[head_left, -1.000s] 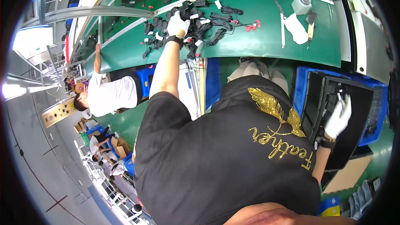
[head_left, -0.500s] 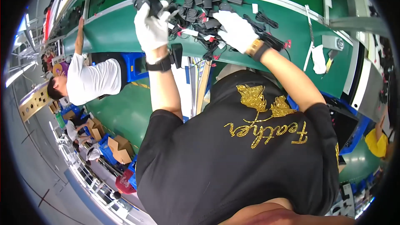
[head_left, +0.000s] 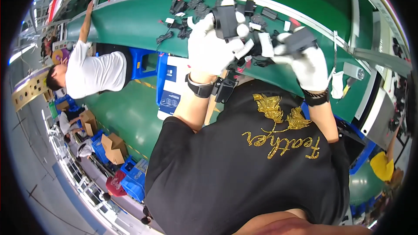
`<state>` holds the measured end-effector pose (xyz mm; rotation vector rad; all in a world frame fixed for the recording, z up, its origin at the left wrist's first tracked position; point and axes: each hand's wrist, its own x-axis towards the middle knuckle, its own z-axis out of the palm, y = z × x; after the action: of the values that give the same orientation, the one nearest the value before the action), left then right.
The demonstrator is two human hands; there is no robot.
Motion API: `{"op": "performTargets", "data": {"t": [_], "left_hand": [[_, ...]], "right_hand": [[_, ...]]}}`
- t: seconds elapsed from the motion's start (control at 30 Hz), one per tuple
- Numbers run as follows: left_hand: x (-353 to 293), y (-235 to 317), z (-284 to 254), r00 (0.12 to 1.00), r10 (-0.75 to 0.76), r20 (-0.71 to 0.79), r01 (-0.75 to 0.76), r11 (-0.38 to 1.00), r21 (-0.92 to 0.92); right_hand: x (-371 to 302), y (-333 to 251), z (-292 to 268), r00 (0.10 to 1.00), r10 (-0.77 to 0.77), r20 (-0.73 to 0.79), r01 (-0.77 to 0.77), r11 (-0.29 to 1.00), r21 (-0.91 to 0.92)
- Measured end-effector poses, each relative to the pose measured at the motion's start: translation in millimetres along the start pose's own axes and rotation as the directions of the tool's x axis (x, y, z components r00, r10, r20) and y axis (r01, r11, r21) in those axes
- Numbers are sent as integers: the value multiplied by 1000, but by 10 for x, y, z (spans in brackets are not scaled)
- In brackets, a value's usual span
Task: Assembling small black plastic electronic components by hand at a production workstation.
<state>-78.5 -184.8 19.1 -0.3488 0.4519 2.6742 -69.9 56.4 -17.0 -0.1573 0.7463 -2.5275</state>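
Observation:
My left hand, in a white glove, is closed around a black power adapter with a boxy body, above the green bench. To its right, my gloved right hand grips another black power adapter, somewhat smeared by motion. Between the hands hang dark cables with a white label and a second white tag. Beyond my fingers lies a loose heap of black adapters with coiled leads and small red pieces. Part of that heap is hidden behind my hands.
A metal rail runs along the bench's far side. At the right lie a white glove, a yellow-handled cutter and a grey box. A co-worker in a white shirt sits at left, near a blue stool.
My left hand has moved right with its adapter. The right hand has moved right, off the heap, and now holds an adapter. The labelled cables are lifted between them.

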Motion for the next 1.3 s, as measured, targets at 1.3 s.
{"op": "performTargets", "data": {"t": [1.3], "left_hand": [[5,-1811,611,981,-121,152,32,872,489]], "right_hand": [[-1465,-520,434,798,-403,-449,111,829,-548]]}}
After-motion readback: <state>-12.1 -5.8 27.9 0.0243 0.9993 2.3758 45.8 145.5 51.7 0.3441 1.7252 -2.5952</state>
